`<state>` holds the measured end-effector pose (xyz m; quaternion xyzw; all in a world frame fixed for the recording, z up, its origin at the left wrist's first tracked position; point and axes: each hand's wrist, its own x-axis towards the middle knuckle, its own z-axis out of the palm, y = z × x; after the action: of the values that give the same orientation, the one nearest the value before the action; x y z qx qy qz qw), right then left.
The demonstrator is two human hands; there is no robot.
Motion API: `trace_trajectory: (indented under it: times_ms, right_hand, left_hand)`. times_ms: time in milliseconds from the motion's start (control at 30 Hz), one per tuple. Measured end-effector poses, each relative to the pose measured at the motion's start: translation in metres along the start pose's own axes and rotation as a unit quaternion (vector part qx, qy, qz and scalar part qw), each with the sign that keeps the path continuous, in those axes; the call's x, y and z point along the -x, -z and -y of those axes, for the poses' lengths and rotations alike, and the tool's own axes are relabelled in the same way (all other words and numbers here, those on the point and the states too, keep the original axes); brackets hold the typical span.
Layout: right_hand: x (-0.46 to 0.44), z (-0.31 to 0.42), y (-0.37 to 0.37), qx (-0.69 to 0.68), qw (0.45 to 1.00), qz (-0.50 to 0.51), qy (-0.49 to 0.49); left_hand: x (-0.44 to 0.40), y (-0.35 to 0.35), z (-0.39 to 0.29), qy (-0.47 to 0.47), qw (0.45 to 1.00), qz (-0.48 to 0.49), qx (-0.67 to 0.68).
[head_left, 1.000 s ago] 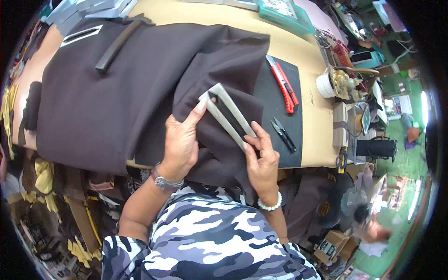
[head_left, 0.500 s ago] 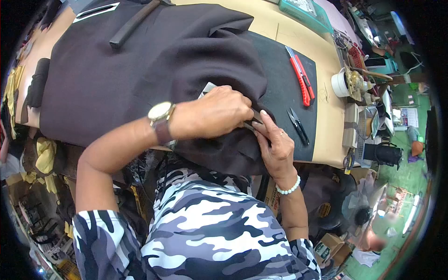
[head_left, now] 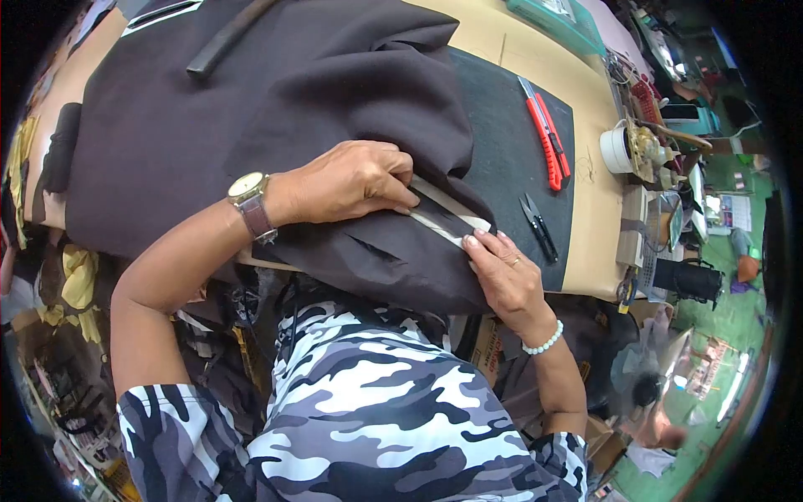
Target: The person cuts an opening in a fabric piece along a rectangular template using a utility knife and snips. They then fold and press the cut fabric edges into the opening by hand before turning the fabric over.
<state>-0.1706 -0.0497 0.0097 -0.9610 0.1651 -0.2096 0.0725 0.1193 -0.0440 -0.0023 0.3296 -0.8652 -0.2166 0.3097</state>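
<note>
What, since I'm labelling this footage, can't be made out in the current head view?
In the head view:
Pale frame: left end hidden by the left hand.
Dark bar: far end cut off by the top edge.
Teal box: far side cut off there too.
Wristwatch: dial too small to read.

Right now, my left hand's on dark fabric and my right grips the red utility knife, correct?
No: the head view shows your right hand touching the pale edging; the red utility knife lies on the black mat. Your left hand is on the dark fabric.
</note>
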Motion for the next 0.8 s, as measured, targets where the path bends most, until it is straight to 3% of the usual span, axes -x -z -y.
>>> trace_trajectory:
  times_ms: [100,233,333,467,633,800]
  right_hand:
    - [-0.008,0.006,-0.001,-0.183,0.962,-0.058,-0.196]
    - [-0.027,0.015,-0.01,-0.113,0.932,-0.091,-0.331]
    - [-0.031,0.018,-0.012,0.016,0.95,-0.093,-0.298]
    - [-0.036,0.025,-0.018,0.136,0.925,-0.01,-0.355]
    - [-0.067,0.035,-0.04,0.108,0.927,0.013,-0.359]
    - [-0.039,0.032,-0.027,0.134,0.901,-0.001,-0.412]
  left_hand:
    - [-0.002,0.003,-0.002,-0.025,0.999,0.009,-0.027]
    - [-0.004,0.004,0.001,-0.051,0.997,0.024,-0.049]
    - [-0.006,0.005,0.002,-0.065,0.996,0.029,-0.056]
    - [-0.009,0.008,-0.001,-0.04,0.996,0.06,-0.048]
    - [-0.012,0.019,-0.007,0.024,0.993,0.092,-0.07]
    - [0.0,0.039,0.0,0.083,0.989,0.104,-0.062]
